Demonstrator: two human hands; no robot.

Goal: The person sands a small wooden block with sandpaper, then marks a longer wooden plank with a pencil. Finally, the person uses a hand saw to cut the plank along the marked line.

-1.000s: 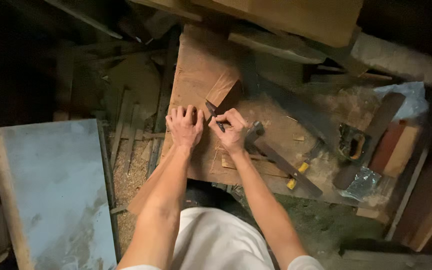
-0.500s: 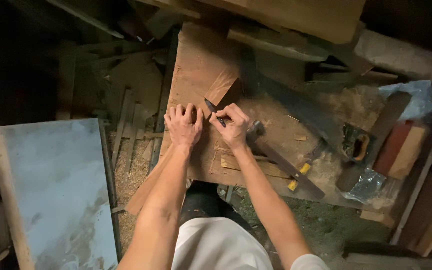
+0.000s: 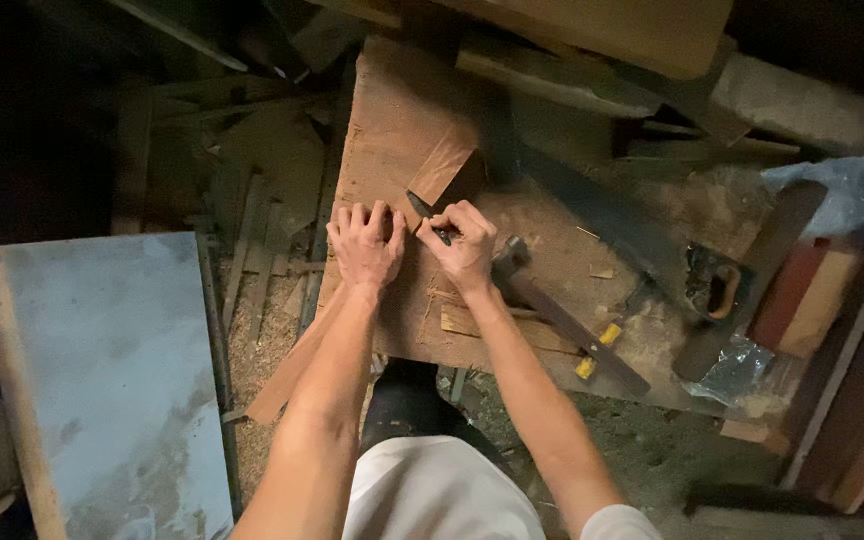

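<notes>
My left hand (image 3: 364, 243) lies flat, fingers spread, pressing on a brown wooden board (image 3: 392, 130) that rests on a dusty workbench (image 3: 562, 260). Just to its right, my right hand (image 3: 462, 245) is closed around a small dark marking tool (image 3: 422, 207) whose tip touches the board beside a small wooden block (image 3: 447, 165). The two hands are almost touching. A hammer (image 3: 552, 305) with a dark handle lies on the bench just right of my right hand.
A handsaw (image 3: 632, 235) with a dark handle lies diagonally across the bench to the right. A yellow-tipped tool (image 3: 597, 350) sits near the front edge. A grey panel (image 3: 102, 380) lies at the lower left. Wood scraps and sawdust (image 3: 262, 330) cover the floor; planks are stacked behind.
Both hands stay on the board; my right hand has shifted slightly with the marking tool. Nothing else has moved.
</notes>
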